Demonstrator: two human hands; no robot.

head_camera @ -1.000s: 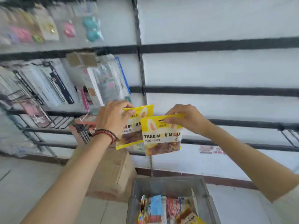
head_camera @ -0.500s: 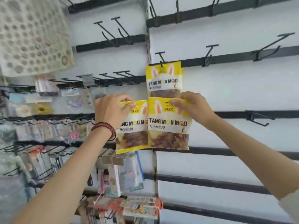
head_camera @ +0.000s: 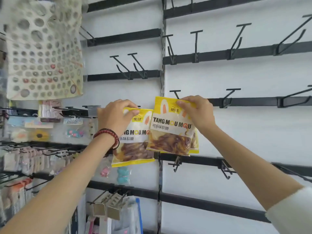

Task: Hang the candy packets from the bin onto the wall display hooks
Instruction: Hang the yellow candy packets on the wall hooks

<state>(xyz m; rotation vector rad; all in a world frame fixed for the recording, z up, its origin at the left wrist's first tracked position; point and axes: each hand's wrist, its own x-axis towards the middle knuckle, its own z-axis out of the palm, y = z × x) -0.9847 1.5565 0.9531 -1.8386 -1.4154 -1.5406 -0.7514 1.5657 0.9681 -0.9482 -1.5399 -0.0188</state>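
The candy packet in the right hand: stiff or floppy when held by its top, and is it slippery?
Probably floppy: the candy packet looks like thin film, pinched at its top edge by the right hand. Likely bottom-heavy, since the candies bunch in its lower half. Its glossy film may be slippery.

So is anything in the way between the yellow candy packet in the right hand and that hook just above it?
Nothing visible blocks it. The right hand pinches the candy packet by its top, right below the hook. Another yellow packet peeks out behind it, not between them.
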